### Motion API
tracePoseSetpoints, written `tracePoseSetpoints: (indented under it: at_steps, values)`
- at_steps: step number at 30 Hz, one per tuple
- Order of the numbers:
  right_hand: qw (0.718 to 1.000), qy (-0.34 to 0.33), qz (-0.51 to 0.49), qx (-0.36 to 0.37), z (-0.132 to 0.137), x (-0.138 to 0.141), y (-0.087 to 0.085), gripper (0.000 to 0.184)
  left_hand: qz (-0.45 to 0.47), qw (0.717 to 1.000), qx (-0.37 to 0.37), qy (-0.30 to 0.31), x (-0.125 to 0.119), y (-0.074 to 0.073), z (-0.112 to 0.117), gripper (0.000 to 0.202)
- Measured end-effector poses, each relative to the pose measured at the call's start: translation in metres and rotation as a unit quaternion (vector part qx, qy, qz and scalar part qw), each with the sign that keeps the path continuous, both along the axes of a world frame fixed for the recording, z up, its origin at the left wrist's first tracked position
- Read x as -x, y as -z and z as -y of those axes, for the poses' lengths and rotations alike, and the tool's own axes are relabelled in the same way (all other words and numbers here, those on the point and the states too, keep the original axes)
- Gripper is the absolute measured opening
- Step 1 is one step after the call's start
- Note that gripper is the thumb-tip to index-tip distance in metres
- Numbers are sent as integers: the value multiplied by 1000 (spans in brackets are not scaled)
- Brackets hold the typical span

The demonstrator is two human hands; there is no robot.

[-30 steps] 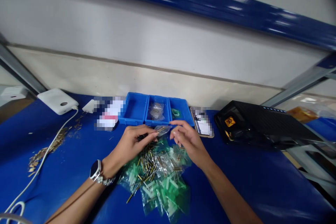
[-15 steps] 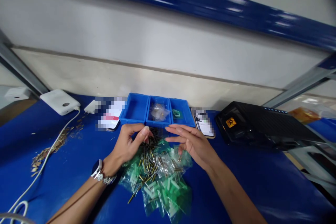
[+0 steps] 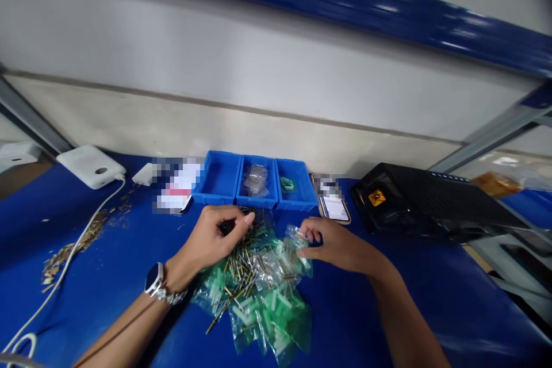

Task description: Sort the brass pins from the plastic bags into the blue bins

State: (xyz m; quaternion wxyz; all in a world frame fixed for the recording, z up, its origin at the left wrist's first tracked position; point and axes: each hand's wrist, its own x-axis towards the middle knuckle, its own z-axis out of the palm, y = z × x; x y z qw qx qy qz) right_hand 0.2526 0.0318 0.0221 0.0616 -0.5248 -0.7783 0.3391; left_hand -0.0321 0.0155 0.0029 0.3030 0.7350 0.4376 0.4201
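My left hand [image 3: 213, 236], a watch on its wrist, is over the upper left of a pile. Its thumb and index finger are pressed together beside dark metal pins [image 3: 244, 211]; anything between them is too small to make out. At the pile's right edge, my right hand [image 3: 336, 244] has its fingers curled on a small clear plastic bag [image 3: 293, 236], one corner of which stands up. Loose brass-coloured pins [image 3: 240, 270] lie in the middle of the pile. Around them are clear bags of metal pieces [image 3: 267, 267] and green bags with pale strips [image 3: 282, 313].
Behind the pile stand three blue trays: a bare left tray [image 3: 219, 178], a middle tray [image 3: 257, 202] with clear bags and a right tray [image 3: 304, 184] with a green bag. Phones [image 3: 176, 190] flank them. A black box [image 3: 414, 201] stands right; a white cable [image 3: 71, 264] runs left.
My right hand has moved right and its stretched fingers have curled onto a clear bag. The clear bags in the middle tray have shifted. My left hand is nearly still.
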Motion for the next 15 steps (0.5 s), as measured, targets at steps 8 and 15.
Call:
tracePoseSetpoints:
  at_steps: [8,15]
  values:
    - [990,23,-133,-31,3,29,-1,25,-60,994,-88,39,-2,3,1,20]
    - [982,-29,-145,-115,18,59,7,27,-94,979,-114,137,-11,-3,10,32]
